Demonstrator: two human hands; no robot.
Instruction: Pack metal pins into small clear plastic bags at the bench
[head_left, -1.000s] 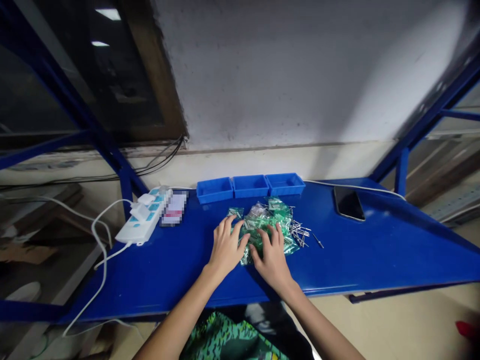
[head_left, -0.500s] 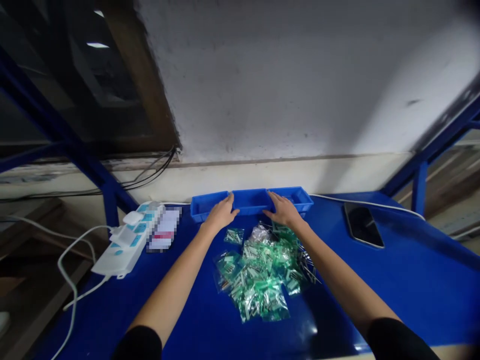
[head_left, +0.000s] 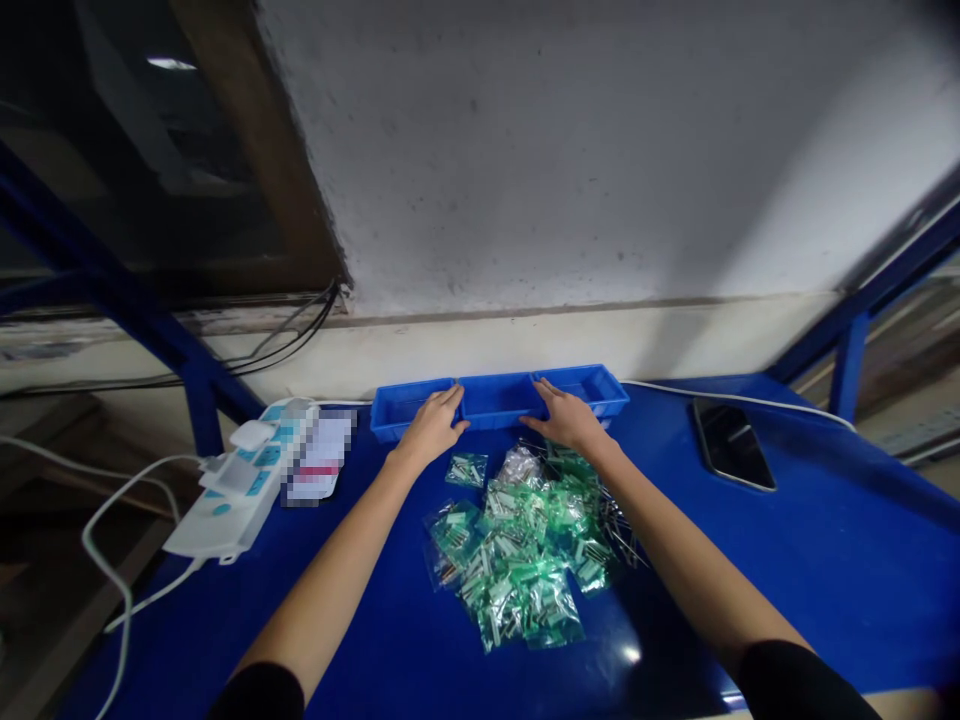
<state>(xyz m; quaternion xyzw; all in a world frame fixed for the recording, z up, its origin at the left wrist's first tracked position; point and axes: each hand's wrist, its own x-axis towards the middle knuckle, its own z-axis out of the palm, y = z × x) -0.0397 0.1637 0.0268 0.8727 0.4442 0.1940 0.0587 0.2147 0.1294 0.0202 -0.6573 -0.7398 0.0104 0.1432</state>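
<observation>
Three blue plastic bins stand side by side at the back of the table. My left hand (head_left: 433,425) grips where the left bin (head_left: 397,405) meets the middle bin (head_left: 495,400), its fingers along the side walls and its thumb at the front. My right hand (head_left: 566,415) does likewise where the middle bin meets the right bin (head_left: 609,392). Between my forearms lies a pile of small clear and green-tinted plastic packets (head_left: 525,540) holding small parts, too small to name. A single packet (head_left: 466,469) lies apart, near my left hand.
A white power strip (head_left: 232,500) with plugs and cables lies at the left, beside a partly blurred phone-like object (head_left: 321,455). A dark phone (head_left: 731,443) rests at the right. Thin metal rods (head_left: 621,525) stick out by my right forearm. A wall (head_left: 570,200) rises behind the bins.
The view has shifted slightly. Both hands keep their places on the bins, and the packets lie as before.
</observation>
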